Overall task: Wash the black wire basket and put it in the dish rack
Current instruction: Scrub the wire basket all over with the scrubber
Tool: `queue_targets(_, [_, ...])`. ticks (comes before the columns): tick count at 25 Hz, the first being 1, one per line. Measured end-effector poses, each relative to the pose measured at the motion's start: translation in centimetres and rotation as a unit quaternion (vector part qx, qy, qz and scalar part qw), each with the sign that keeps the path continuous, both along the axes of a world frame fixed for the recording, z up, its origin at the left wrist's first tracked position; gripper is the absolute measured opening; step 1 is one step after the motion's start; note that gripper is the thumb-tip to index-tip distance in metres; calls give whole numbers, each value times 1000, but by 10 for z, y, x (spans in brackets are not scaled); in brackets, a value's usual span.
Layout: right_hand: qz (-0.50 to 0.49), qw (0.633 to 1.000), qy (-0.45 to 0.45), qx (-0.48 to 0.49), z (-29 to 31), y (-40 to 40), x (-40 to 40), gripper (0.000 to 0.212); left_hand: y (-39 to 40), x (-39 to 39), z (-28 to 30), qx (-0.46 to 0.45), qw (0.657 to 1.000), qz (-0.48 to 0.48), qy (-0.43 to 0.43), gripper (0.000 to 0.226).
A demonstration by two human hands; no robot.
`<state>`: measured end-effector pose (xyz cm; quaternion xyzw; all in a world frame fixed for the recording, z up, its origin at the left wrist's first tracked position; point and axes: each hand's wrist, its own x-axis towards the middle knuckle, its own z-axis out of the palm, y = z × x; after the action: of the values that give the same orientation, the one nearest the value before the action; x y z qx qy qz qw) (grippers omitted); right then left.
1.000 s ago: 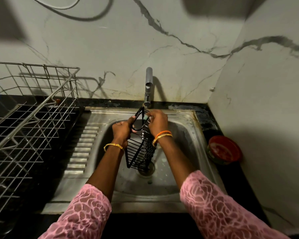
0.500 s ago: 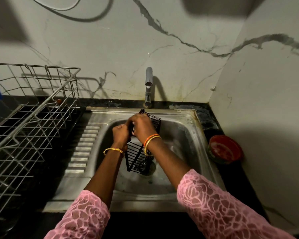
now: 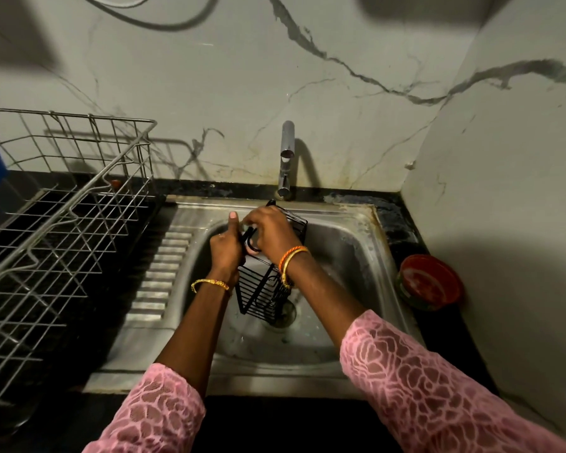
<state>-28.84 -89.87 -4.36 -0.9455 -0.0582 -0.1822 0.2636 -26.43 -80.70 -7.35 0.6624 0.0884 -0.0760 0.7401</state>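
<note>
Black wire, gripped from both sides over the steel sink (image 3: 356,230): black wire basket (image 3: 262,291) hanging on end, open grid facing near and left, lower corner just above the drain (image 3: 283,313), likely so that runoff falls straight into the bowl rather than onto the counter. Left hand (image 3: 226,250) curling round the basket's left edge near the top, thumb sticking up, apparently steadying the frame against the other hand's rubbing. Right hand (image 3: 272,233) lying across the upper part, fingers bent over the wire and the black hook there; whether pinching a scrubber or only the wire, cannot tell, since the palm side is hidden. Being held directly below and in front of the tap (image 3: 286,158), presumably for reach of the water; no stream plainly visible from the spout. Judging the step in hand: scrubbing or rinsing the top of the basket, washing not yet finished. Waiting at left, well apart from the basket: steel dish rack (image 3: 79,207), open wire, standing on the dark counter beside the ribbed drainboard (image 3: 164,273), placed so that a short carry leftward ends the job. Sitting at far right on the counter: a red bowl (image 3: 430,281), out of the way. Slippery wet wire being the likely hazard during transfer.
</note>
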Motion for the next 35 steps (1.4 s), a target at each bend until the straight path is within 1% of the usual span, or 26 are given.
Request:
queue_targets(3, [-63,998,10,20,2,-32,23,40,1,-4,2,14,1000,-13,-8,41])
queue_targets(5, [-112,991,20,73,4,-50,33,36,2,-5,2,26,999,-18,0,45])
queue_targets(6, [-120,988,30,95,5,-50,32,34,3,-6,2,26,999,-19,3,47])
queue_targets(7, [-108,988,32,101,6,-47,28,32,3,-6,-1,24,999,-23,2,48])
queue_targets(8, [-75,993,30,87,6,-40,21,31,4,-6,-2,21,999,-28,0,48])
queue_targets(10, [20,999,20,37,5,-23,4,32,5,-7,-4,15,999,-34,-7,46])
queue_targets(11, [48,999,20,15,5,-20,1,34,5,-7,-4,13,999,-37,-10,46])
queue_targets(12, [51,999,17,1,7,-21,2,35,6,-6,-5,13,999,-39,-10,46])
queue_targets(13, [31,999,15,2,11,-28,7,35,6,-6,-6,15,999,-44,-10,48])
queue_targets(14, [-1,999,16,30,13,-38,14,33,7,-6,-6,19,999,-47,-13,50])
queue_targets(15, [-36,996,27,82,14,-48,19,31,9,-5,-7,21,999,-47,-16,50])
queue_targets(17, [-86,974,90,188,14,-68,25,26,13,-4,-10,13,999,-46,-19,52])
queue_targets(19, [-85,941,165,283,9,-79,26,26,17,-2,-16,-11,999,-44,-8,69])
queue_targets(20, [-79,922,180,334,6,-82,26,27,18,-1,-19,-20,999,-47,-1,78])
queue_targets(21, [-75,907,187,370,6,-83,27,27,20,-2,-18,-27,998,-50,4,82])
queue_targets(22, [-65,897,190,395,7,-84,27,28,21,-3,-16,-34,998,-56,5,78])
queue_targets(24, [-43,882,198,425,11,-84,26,30,24,-5,-9,-46,997,-61,3,53])
queue_targets(25, [-36,880,206,427,13,-83,25,29,26,-5,-9,-60,996,-65,4,46])
queue_targets(26, [-34,880,218,421,13,-82,27,28,28,-5,-9,-77,995,-68,3,46])
queue_targets(28, [-36,894,241,376,14,-78,30,26,33,-6,-10,-108,991,-78,3,52])
queue_targets(30, [-33,914,243,322,11,-76,33,27,35,-8,-13,-119,989,-88,4,62])
queue_targets(31, [-30,922,237,306,9,-74,32,26,37,-7,-15,-99,991,-93,4,64])
queue_targets(32, [-25,925,224,306,7,-73,31,26,38,-8,-13,-61,993,-105,-1,62])
queue_targets(34, [-27,930,189,313,5,-72,27,28,38,-7,-6,7,993,-114,-17,54])
queue_targets(35, [-30,932,172,317,5,-72,26,26,37,-6,-1,13,994,-106,-33,47])
